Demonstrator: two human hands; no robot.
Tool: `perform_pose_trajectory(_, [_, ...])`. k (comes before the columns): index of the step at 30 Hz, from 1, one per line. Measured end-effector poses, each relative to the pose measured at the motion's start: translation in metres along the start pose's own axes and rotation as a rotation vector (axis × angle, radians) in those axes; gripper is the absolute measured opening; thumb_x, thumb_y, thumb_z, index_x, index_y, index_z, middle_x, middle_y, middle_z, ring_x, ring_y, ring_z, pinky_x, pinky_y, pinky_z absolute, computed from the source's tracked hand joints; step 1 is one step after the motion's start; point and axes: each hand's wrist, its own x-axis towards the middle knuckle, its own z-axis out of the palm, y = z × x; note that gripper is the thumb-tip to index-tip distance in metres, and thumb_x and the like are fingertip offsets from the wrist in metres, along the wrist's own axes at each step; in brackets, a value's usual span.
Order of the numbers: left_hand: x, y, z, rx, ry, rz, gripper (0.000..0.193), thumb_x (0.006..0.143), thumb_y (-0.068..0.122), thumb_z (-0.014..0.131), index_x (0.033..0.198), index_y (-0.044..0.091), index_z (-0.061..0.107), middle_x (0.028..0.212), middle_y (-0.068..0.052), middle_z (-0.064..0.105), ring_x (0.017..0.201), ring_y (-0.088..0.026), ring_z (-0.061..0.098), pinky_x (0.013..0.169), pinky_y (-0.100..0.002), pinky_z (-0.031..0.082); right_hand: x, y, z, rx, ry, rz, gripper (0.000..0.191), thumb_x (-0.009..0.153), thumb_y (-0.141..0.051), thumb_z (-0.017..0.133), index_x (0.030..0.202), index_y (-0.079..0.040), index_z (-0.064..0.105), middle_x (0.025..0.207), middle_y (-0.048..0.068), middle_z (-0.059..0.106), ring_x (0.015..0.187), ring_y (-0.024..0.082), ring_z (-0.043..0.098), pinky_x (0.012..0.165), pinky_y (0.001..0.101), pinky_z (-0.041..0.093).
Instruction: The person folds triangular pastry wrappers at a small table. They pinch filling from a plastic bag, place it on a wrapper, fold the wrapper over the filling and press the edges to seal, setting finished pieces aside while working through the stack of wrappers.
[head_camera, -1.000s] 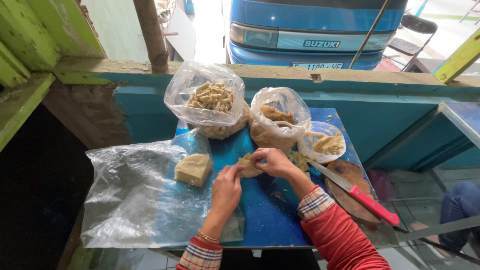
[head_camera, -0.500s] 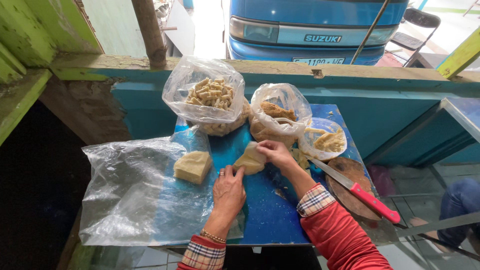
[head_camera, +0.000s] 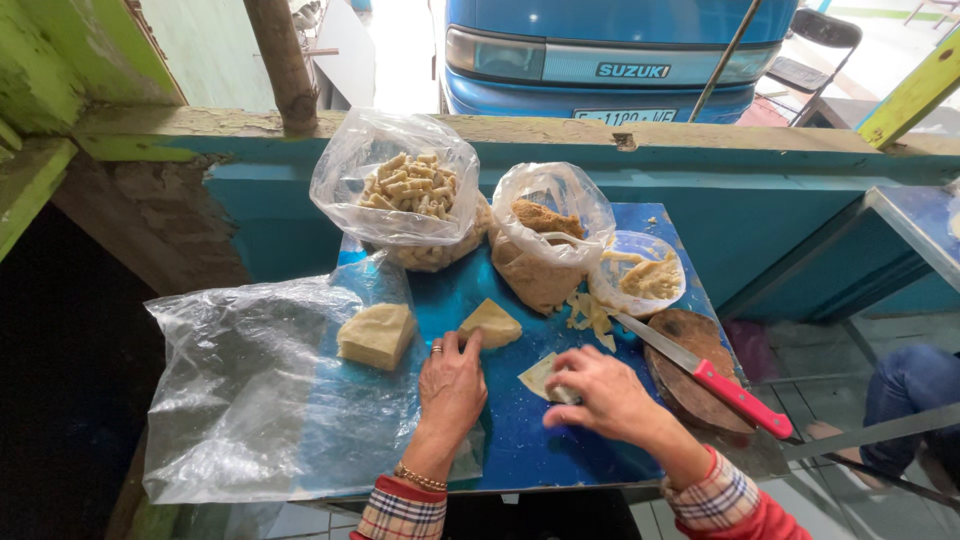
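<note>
A blue tabletop (head_camera: 530, 440) is shown from above, with a tan wedge-shaped block (head_camera: 490, 323) taken as the landmark. The left hand (head_camera: 452, 385) is laid flat just below this block, its fingers (head_camera: 470, 345) extended and touching the block's near edge, nothing being gripped. Below and to the right of the block, the right hand (head_camera: 603, 392) is seen with fingers curled closed over a thin pale slice (head_camera: 537, 375), which is pressed against the tabletop. A larger tan block (head_camera: 376, 335) is seen to the left of the wedge, resting on a clear plastic sheet (head_camera: 250, 400). Above the wedge, two open plastic bags (head_camera: 410, 195) of fried pieces are placed; to its right, cut strips (head_camera: 590, 315) and a red-handled knife (head_camera: 700, 372) on a round wooden board (head_camera: 700, 395). The slice is judged light, soft and crumbly; it is best lifted by its edges, with support underneath
</note>
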Motion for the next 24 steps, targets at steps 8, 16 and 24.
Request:
perform_pose_trajectory(8, [0.001, -0.001, -0.003, 0.002, -0.039, -0.005, 0.051, 0.075, 0.001, 0.064, 0.125, 0.010, 0.066, 0.104, -0.014, 0.061, 0.099, -0.035, 0.061, 0.080, -0.047, 0.052, 0.099, 0.013, 0.041, 0.067, 0.183, -0.057, 0.022, 0.084, -0.028, 0.079, 0.099, -0.013, 0.077, 0.102, 0.005, 0.071, 0.097, 0.028, 0.066, 0.080, 0.0402, 0.055])
perform_pose_trajectory(16, [-0.002, -0.001, 0.001, 0.023, -0.053, 0.007, 0.048, 0.074, 0.003, 0.065, 0.121, 0.007, 0.067, 0.107, -0.014, 0.060, 0.101, -0.035, 0.060, 0.081, -0.046, 0.052, 0.127, 0.054, 0.051, 1.074, 0.038, 0.575, 0.021, 0.096, -0.022, 0.068, 0.108, -0.006, 0.072, 0.091, 0.002, 0.070, 0.075, 0.012, 0.064, 0.068, 0.0302, 0.053])
perform_pose_trajectory(24, [-0.002, -0.001, 0.001, 0.000, -0.048, -0.012, 0.041, 0.081, 0.005, 0.064, 0.122, 0.007, 0.067, 0.109, -0.017, 0.062, 0.101, -0.037, 0.061, 0.083, -0.047, 0.052, 0.069, 0.070, 0.021, 1.342, 0.301, 0.747, 0.017, 0.093, -0.019, 0.063, 0.106, -0.011, 0.071, 0.095, 0.003, 0.075, 0.080, 0.013, 0.071, 0.071, 0.0299, 0.056])
